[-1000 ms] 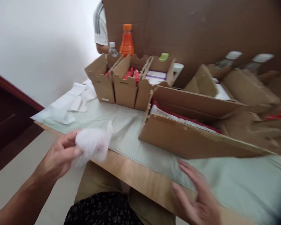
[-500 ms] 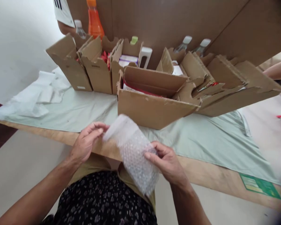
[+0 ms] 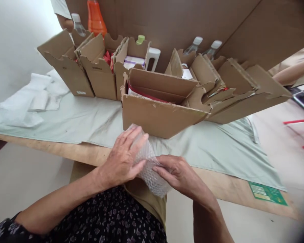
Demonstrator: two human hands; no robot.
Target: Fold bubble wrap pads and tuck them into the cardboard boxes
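Observation:
A piece of clear bubble wrap hangs over the table's front edge, between my two hands. My right hand pinches its right side between thumb and fingers. Across its upper left part lies my left hand, fingers spread and slightly bent, the palm side against the wrap. Just behind the hands stands an open cardboard box with a red-edged item inside. Whether anything is inside the bubble wrap cannot be made out.
Several open cardboard boxes stand in a row at the back, with bottles behind them. More wrap lies on the left of the green cloth. A green card is at the right front edge. Other people's arms show at both sides.
My left hand has moved right and opened out over the bubble wrap, whose upper end was lifted at its fingertips before. My right hand keeps its pinch. The view has shifted slightly.

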